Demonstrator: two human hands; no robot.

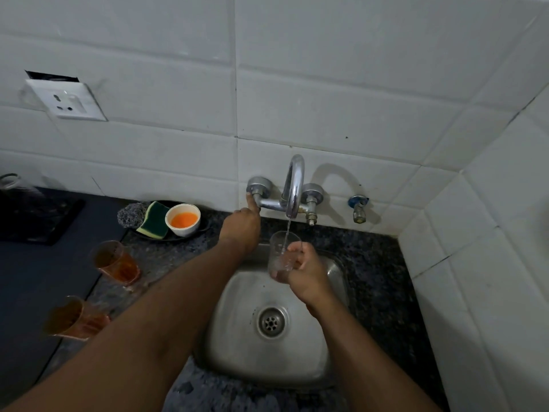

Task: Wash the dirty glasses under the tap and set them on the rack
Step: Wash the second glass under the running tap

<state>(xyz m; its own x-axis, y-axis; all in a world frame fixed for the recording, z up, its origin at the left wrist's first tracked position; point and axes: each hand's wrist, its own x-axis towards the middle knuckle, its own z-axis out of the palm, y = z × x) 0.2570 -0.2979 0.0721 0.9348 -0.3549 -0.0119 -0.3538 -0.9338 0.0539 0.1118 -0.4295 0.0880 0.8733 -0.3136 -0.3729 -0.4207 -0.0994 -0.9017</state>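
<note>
My right hand (306,275) grips a clear glass (280,254) upright over the steel sink (237,352). A thin stream of water runs from the chrome tap spout (294,188) into the glass. My left hand (242,224) reaches up to the tap's left knob (258,187), its fingers on the knob's underside. Two dirty glasses holding orange-brown liquid stand on the counter at the left, one nearer the sink (117,261) and one closer to me (74,318). No rack is in view.
A dark plate behind the sink's left side holds a green-yellow sponge (154,220), a steel scrubber (130,215) and a white bowl of orange liquid (182,220). A dark tray (35,218) lies far left. A small spare tap (359,208) and a socket (66,101) sit on the tiled wall.
</note>
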